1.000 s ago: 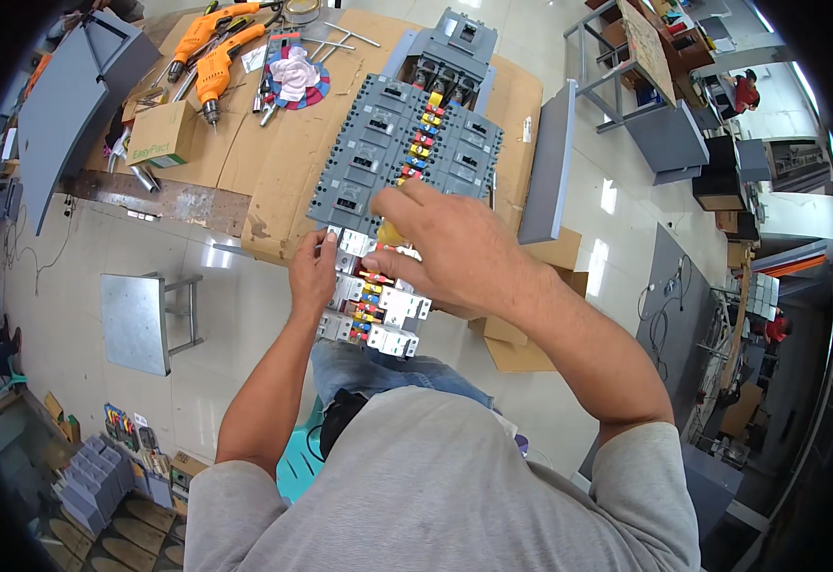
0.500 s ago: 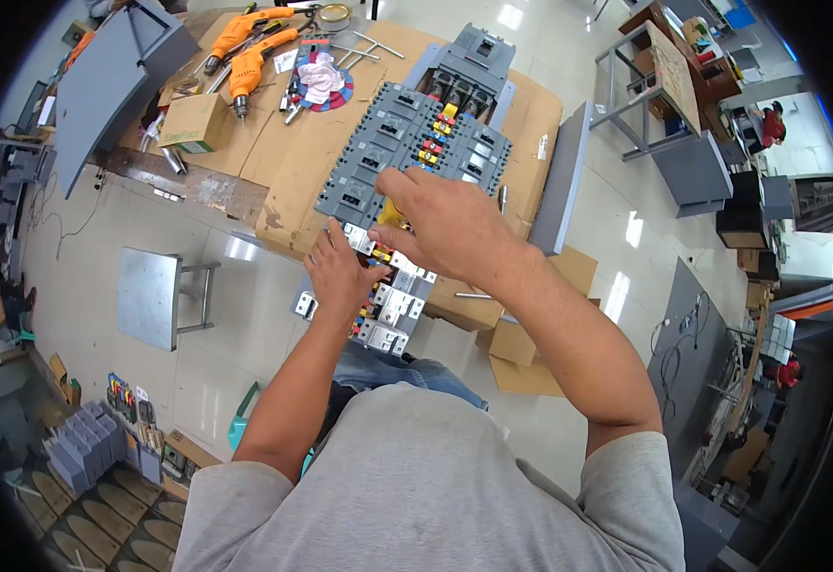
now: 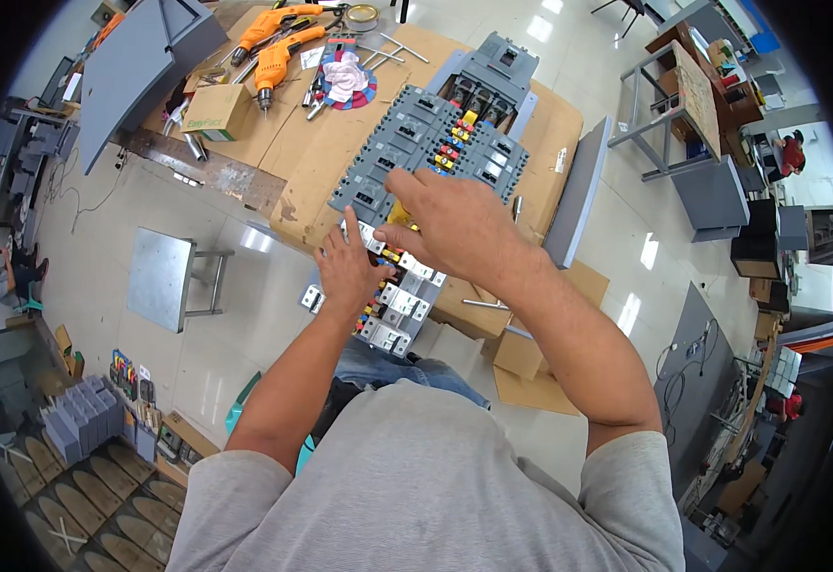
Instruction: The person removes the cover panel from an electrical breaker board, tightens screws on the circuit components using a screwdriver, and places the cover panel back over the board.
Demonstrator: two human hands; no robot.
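Grips a yellow thing (image 3: 400, 214) in the right hand (image 3: 459, 224), thumb and fingers closed about it; cannot tell its full shape, with most of it hidden. Rests the left hand (image 3: 345, 272) on the white breakers (image 3: 403, 304), fingers loosely spread, index finger stretched toward the nearest of the gray breakers (image 3: 393, 153). Lies across the near edge of the counter (image 3: 302, 181) as one breaker assembly: gray breakers on the cardboard-covered top, white breakers jutting past that edge toward the lap. Down the middle, shows a strip of red, yellow and blue parts (image 3: 449, 151). Toward the counter's far left corner, has two orange drills (image 3: 288, 59); closer to the near edge, a cardboard box (image 3: 212, 112). Near the right edge, has a gray panel (image 3: 579, 195) standing.
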